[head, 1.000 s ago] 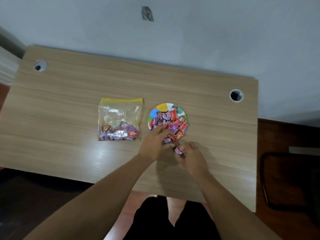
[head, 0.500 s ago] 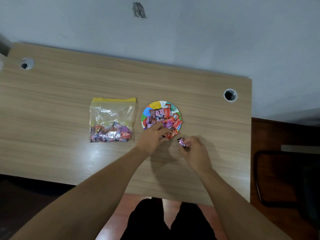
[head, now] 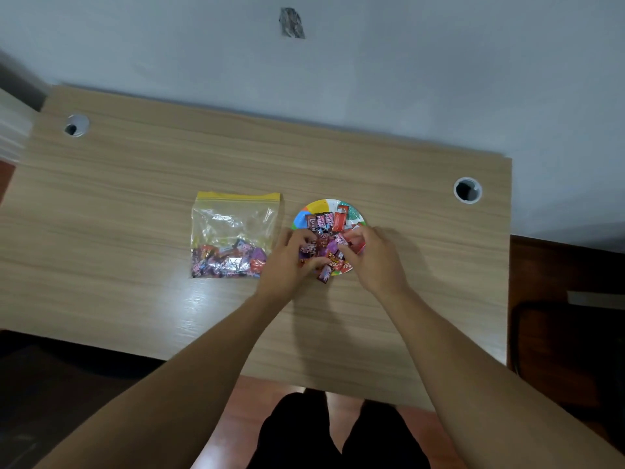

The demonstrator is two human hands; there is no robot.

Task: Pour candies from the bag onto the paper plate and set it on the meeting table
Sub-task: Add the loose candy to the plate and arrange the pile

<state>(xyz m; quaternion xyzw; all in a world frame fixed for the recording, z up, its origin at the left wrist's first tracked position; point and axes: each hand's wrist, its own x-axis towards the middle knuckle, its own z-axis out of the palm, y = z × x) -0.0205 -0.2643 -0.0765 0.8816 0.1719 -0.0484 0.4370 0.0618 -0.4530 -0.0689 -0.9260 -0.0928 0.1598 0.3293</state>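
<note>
Candies (head: pixel 326 236) in red, pink and purple wrappers lie heaped on a small multicoloured paper plate (head: pixel 318 207), which rests flat on the wooden desk (head: pixel 135 170). Both bare forearms reach forward from the near edge of the desk and meet at the plate. The left hand (head: pixel 287 262) is at the plate's left and near rim, fingers curled inward over the candies at that edge; whether it actually pinches a piece cannot be told. The right hand (head: pixel 373 262) is at the plate's right side, palm down, its fingertips bent onto the heap; its grasp likewise cannot be made out. One wrapped candy (head: pixel 324 274) hangs over the plate's near rim, between the two hands. Just left of the plate, close beside it but apart, lies a clear zip bag (head: pixel 233 221) with a yellow seal strip, flat on the desk; more wrapped candies fill its near end, while its far half is only crinkled plastic.
</note>
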